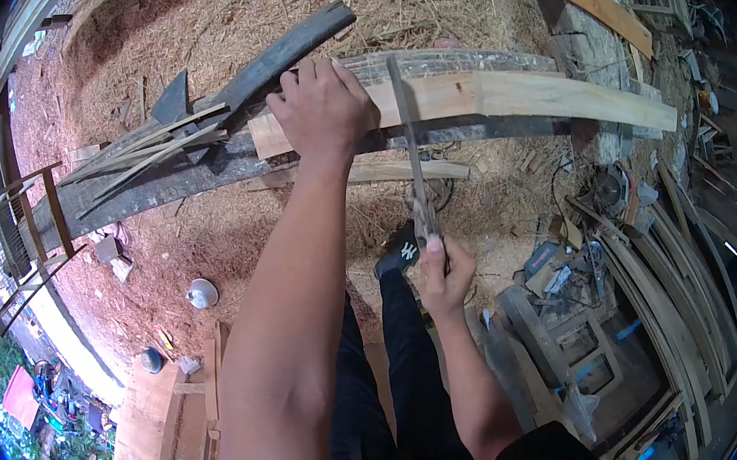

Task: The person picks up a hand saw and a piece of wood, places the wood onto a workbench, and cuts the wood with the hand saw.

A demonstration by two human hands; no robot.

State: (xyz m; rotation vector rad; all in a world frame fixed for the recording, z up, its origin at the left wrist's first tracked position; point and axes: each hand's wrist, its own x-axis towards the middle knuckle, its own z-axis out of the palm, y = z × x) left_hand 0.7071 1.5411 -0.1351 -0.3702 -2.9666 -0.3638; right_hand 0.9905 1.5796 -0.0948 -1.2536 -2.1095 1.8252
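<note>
Pale board [526, 94] lies along the beam's [168, 187] right half, jutting past that end. Left hand [323, 108] curls over it, grip hidden; right hand [447, 277] clasps a saw [411, 139] across it. Apparently sawing; strokes need steady bracing.
</note>
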